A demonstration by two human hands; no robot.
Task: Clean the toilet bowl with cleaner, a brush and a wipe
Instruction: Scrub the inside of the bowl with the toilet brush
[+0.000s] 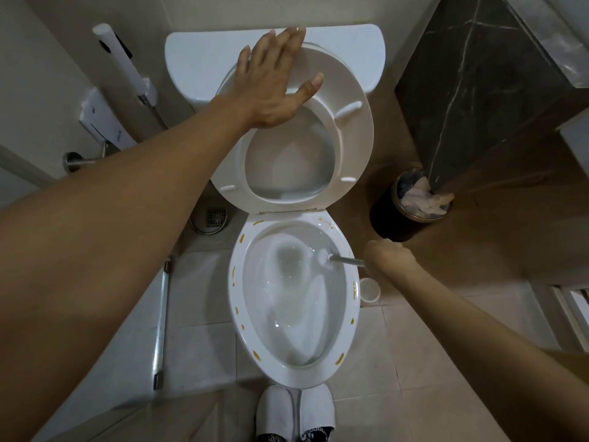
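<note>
Left hand (271, 81) presses flat, fingers spread, on glossy oval seat (353, 129); right hand (387, 255) fingers grip brush (338, 258).

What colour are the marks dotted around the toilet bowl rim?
Yellowish-orange marks, clearest in the head view.

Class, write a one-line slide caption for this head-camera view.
Left hand steadies the raised toilet seat while the right hand works a toilet brush inside the bowl.

Readable text: none.
Wall box (102, 122), left of the toilet (293, 298): small dark marks, too blurred to read.
</note>
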